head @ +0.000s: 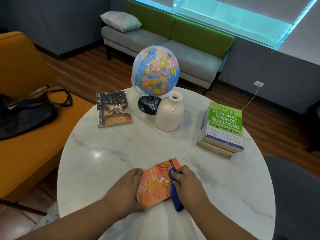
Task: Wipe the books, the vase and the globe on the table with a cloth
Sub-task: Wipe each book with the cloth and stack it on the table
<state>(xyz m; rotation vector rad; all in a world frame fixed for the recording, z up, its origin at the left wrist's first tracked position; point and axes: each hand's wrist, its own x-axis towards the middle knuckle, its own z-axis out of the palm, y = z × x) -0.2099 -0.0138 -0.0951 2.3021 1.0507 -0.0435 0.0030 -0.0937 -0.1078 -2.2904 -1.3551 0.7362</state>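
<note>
Behind marble table (121, 144) — grey-green sofa (190, 54), wood floor (86, 70).

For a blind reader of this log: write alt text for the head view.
A person's left hand holds an orange book on a round marble table while the right hand presses a blue cloth onto its cover. Behind stand a globe and a cream vase, with a dark paperback to the left and a stack of books to the right.

Left hand (129, 184), right hand (187, 182) bare; forearms (86, 220) bare down to frame's bottom edge.
</note>
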